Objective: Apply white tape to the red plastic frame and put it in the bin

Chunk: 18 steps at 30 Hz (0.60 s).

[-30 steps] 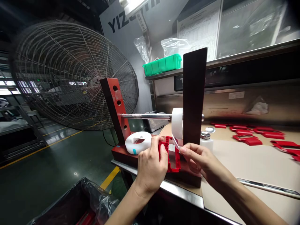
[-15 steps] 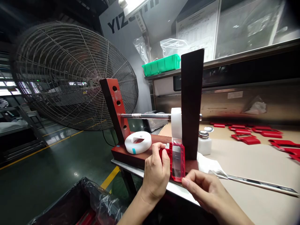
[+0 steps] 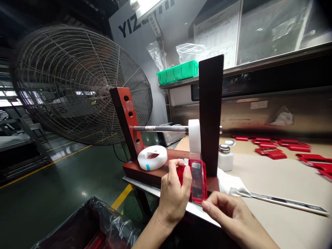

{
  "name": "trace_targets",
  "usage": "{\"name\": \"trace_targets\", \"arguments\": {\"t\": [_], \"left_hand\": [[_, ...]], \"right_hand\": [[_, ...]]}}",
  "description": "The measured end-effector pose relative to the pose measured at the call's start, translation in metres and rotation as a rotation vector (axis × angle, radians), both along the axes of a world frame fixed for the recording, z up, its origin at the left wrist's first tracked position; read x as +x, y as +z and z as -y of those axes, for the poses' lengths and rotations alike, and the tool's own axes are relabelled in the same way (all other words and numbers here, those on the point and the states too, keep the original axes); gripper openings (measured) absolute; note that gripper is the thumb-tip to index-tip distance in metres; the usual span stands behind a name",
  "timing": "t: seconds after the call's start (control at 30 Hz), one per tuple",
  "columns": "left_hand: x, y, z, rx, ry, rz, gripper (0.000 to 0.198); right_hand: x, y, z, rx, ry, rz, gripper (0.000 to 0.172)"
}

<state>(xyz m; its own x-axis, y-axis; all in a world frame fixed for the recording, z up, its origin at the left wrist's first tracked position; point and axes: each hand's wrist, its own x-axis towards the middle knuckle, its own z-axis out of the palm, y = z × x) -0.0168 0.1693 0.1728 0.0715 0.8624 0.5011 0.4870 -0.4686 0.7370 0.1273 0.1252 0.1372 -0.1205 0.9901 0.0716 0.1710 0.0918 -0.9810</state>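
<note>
Just below white tape roll [image 3: 194,138]: red plastic frame [image 3: 204,185], clamped in left hand [image 3: 176,193], thumb and fingers closed. At frame's lower corner: right hand [image 3: 225,211], fingertips nearly together; unable to tell whether gripping clear film [image 3: 197,178]. Risk: wrinkled or skewed film, from uneven pull. Legible on grey panel [image 3: 137,48]: "YIZ", then obstructed; posted sheet [image 3: 218,34] unreadable.

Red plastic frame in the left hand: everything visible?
A glossy red plastic-looking frame is held nearly upright, its long rectangular opening apparently spanned by clear film. The left hand grips its left part, hiding much of it; the right hand is at its lower right corner, contact unclear. Above it is a white cylindrical tape roll.
</note>
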Motion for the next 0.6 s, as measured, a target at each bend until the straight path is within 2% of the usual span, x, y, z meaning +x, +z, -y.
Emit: {"name": "trace_targets", "arguments": {"t": [0.4, 0.6], "left_hand": [[-0.0010, -0.0016, 0.0029, -0.064, 0.003, 0.055, 0.021], [0.0001, -0.0021, 0.0031, -0.082, 0.006, 0.073, 0.026]], "right_hand": [[0.0006, 0.0071, 0.0016, -0.088, -0.003, -0.035, 0.055], [0.0018, 0.0036, 0.0000, -0.105, 0.014, -0.071, 0.055]]}}
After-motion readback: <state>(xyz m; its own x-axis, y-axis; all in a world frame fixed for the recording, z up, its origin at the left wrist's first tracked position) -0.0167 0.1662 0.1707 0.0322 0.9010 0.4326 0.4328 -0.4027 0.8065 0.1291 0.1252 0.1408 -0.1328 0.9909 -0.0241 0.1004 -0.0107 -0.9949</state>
